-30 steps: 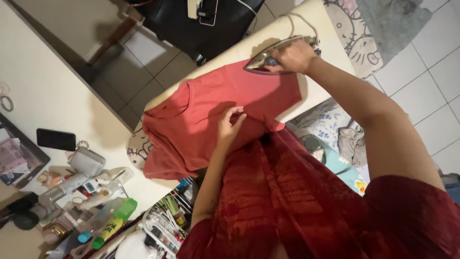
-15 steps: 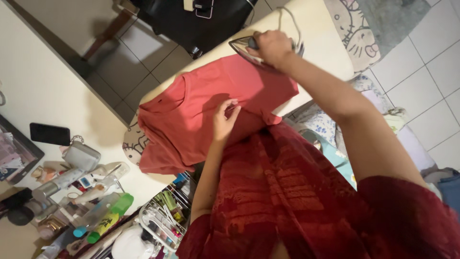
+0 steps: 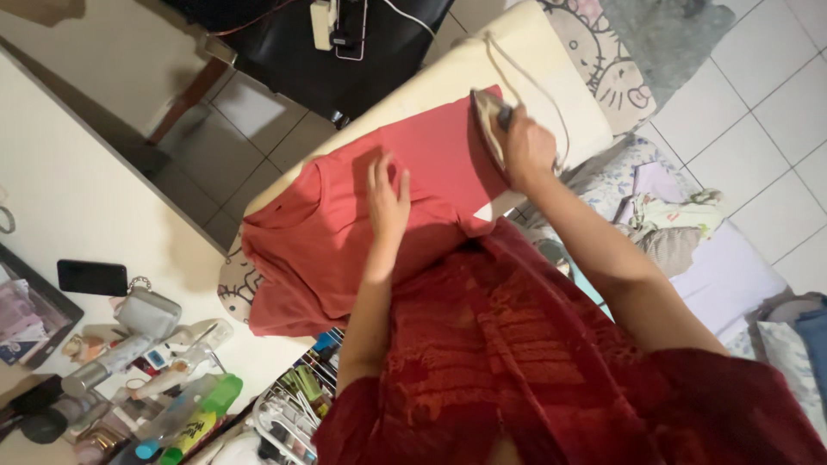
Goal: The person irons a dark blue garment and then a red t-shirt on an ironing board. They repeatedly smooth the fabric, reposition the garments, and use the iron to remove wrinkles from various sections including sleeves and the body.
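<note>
A red shirt (image 3: 345, 215) lies spread on a cream ironing board (image 3: 448, 73). My right hand (image 3: 527, 148) grips the handle of an iron (image 3: 491, 120), which rests on the shirt's right part near the board's near edge. Its cord (image 3: 525, 73) loops over the bare board end. My left hand (image 3: 388, 198) lies flat on the middle of the shirt, fingers spread, pressing the cloth down.
A white table (image 3: 77, 198) at left holds a black phone (image 3: 90, 277), a small grey pouch (image 3: 148, 312), bottles and tubes (image 3: 185, 413). A wire rack (image 3: 297, 405) stands below the board. Folded clothes (image 3: 672, 224) lie at right on the tiled floor. A black chair (image 3: 293, 43) stands beyond the board.
My right hand has drawn the iron from the board's far edge toward me across the shirt's right part. My left hand has opened flat and slid further up the shirt.
</note>
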